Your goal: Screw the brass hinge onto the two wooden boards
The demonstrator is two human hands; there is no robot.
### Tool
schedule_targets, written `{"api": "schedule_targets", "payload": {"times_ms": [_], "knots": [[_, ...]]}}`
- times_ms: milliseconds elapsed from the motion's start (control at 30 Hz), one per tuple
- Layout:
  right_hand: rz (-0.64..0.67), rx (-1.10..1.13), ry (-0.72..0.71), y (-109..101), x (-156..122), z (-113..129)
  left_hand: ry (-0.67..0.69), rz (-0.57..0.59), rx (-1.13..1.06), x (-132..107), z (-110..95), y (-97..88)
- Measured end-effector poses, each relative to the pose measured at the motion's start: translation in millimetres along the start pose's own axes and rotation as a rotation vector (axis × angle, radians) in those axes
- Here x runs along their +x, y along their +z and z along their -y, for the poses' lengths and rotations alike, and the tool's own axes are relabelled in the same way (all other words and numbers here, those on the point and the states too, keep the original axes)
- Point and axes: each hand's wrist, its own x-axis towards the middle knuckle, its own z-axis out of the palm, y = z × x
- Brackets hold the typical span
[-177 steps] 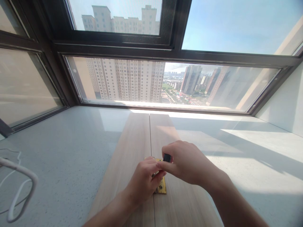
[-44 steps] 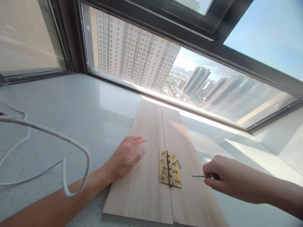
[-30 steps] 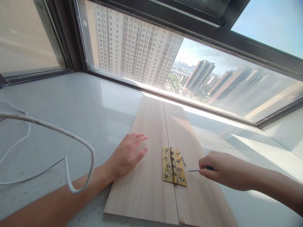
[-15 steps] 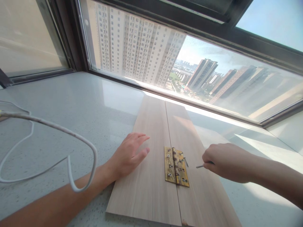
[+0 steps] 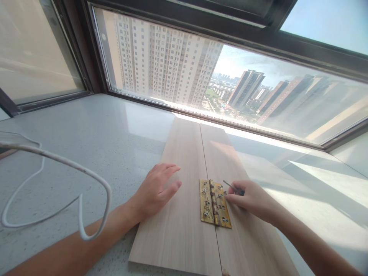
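A worn brass hinge [image 5: 207,209] lies across the seam between the left wooden board [image 5: 175,237] and the right wooden board [image 5: 244,237]. Several screws stand up in its holes, some tilted. My left hand [image 5: 156,189] rests on the left board with its fingers spread, holding nothing. In my right hand [image 5: 244,195] is a small screwdriver [image 5: 237,189] with a dark handle; its thin shaft points up and left. The fingertips of that hand touch down at the hinge's right edge, where a small metal piece shows partly, perhaps a screw.
A white cable [image 5: 94,174] loops over the speckled white sill [image 5: 138,142] at the left. The boards reach back to the dark window frame [image 5: 258,132]. Tall buildings [image 5: 169,61] stand outside the glass.
My right hand has moved left to the hinge's right edge and the screwdriver has swung upward in it. A loose screw there is now mostly hidden by the fingers. My left hand stays put.
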Motion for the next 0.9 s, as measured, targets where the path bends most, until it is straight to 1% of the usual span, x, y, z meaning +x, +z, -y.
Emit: {"api": "schedule_targets", "payload": {"times_ms": [100, 233, 300, 400, 467, 533, 633, 733, 800, 900], "knots": [[-0.017, 0.027, 0.018, 2.6, 2.7, -6.5, -0.008, -0.005, 0.007, 0.4, -0.8, -0.5], [-0.019, 0.14, 0.004, 1.2, -3.0, -13.7, 0.003, -0.044, 0.045, 0.7, -5.3, -5.4], [-0.038, 0.295, -0.014, 3.9, -8.4, -17.2, 0.017, -0.054, 0.069, 1.8, -11.5, -8.4], [-0.103, 0.632, -0.058, 12.9, -14.4, -21.3, 0.05, -0.017, 0.065, 7.6, -27.1, -8.7], [-0.15, 0.795, -0.093, 19.5, -15.7, -22.5, 0.087, 0.005, 0.025, 15.6, -40.2, -3.9], [-0.183, 0.868, -0.127, 24.5, -15.5, -22.5, 0.116, 0.026, -0.041, 26.4, -53.3, 4.4], [-0.184, 0.861, -0.172, 28.4, -15.5, -21.5, 0.112, 0.005, -0.08, 43.6, -70.1, 19.2], [-0.18, 0.808, -0.195, 29.8, -17.2, -20.0, 0.103, 0.089, -0.104, 55.5, -81.4, 31.1], [-0.19, 0.742, -0.213, 29.9, -18.4, -19.3, 0.116, 0.102, -0.096, 58.8, -85.2, 36.9], [-0.181, 0.654, -0.245, 29.0, -19.5, -19.4, 0.154, 0.102, -0.04, 58.4, -84.9, 43.6]]}}
